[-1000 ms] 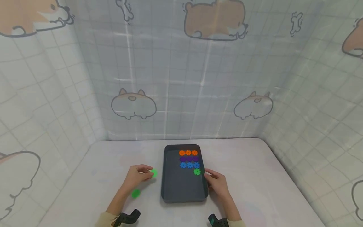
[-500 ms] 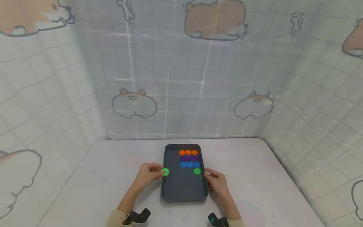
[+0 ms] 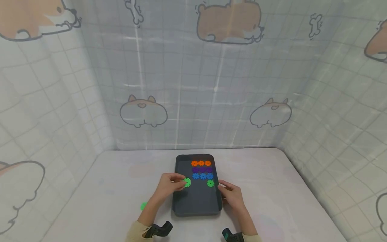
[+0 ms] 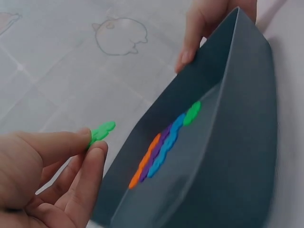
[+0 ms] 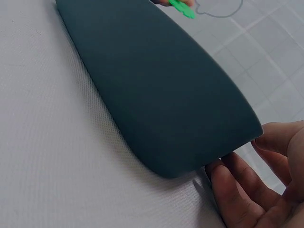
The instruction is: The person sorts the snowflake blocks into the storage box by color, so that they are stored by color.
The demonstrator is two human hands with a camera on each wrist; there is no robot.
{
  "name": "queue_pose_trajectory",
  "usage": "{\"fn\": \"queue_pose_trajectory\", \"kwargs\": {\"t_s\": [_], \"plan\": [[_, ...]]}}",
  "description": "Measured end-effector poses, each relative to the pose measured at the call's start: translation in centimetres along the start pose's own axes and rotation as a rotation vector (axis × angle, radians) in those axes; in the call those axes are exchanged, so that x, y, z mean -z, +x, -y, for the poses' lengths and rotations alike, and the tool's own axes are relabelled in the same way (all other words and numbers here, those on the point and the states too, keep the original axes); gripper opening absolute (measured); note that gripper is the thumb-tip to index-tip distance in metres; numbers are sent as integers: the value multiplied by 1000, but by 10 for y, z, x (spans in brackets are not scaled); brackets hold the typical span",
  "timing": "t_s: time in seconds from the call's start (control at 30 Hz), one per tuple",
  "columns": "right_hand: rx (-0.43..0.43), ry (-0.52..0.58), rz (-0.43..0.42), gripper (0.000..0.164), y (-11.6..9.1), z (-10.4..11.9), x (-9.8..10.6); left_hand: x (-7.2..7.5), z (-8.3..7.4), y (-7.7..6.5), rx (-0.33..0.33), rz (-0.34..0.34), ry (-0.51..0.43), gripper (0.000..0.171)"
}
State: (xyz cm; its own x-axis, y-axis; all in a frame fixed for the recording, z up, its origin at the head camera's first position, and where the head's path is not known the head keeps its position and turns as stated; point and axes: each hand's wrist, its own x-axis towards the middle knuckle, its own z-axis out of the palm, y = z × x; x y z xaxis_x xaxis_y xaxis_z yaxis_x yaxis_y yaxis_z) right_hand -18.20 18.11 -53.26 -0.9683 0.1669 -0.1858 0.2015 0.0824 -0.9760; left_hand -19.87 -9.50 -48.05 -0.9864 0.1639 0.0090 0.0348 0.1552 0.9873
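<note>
Between thumb and fingers, my left hand (image 3: 169, 186) pinches a green notched plastic disc (image 3: 187, 182), a snowflake-style building piece, over the left half of a dark grey tray (image 3: 196, 205). In the left wrist view the held disc (image 4: 102, 131) is tilted, above the tray floor. My right hand (image 3: 232, 194) touches the tray's right side from outside, its fingers (image 5: 237, 190) lying against the outer wall and rim. Inside the tray lie short rows of orange discs (image 3: 201, 163), purple discs (image 3: 202, 170) and blue discs (image 3: 203, 176), with a single green disc (image 3: 210, 183) below at the right wall.
Another green disc (image 3: 143, 205) lies on the white tabletop (image 3: 121, 188) left of the tray, partly covered by my left forearm. Patterned curtain walls (image 3: 193, 84) enclose the table at the back and sides.
My left hand has carried the green disc rightward from the table, across the tray's left rim and over its inside. My right hand and the tray have stayed in place.
</note>
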Motion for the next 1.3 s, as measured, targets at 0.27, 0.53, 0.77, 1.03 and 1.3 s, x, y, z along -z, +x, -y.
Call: {"fn": "queue_pose_trajectory", "kwargs": {"t_s": [0.27, 0.53, 0.77, 1.03, 1.3], "plan": [[7, 2, 20, 41, -1, -2, 2, -22, -4, 8, -12, 14, 26, 20], [-7, -2, 18, 39, -3, 0, 3, -34, 4, 14, 29, 30, 6, 18], [8, -7, 43, 40, -4, 1, 3, -43, 0, 16, 12, 19, -9, 18], [9, -7, 27, 40, -3, 1, 4, -54, 1, 26, 50, 31, 14, 18], [-4, -2, 26, 40, -3, 1, 1, -55, 0, 39, 85, 64, 66, 16]]}}
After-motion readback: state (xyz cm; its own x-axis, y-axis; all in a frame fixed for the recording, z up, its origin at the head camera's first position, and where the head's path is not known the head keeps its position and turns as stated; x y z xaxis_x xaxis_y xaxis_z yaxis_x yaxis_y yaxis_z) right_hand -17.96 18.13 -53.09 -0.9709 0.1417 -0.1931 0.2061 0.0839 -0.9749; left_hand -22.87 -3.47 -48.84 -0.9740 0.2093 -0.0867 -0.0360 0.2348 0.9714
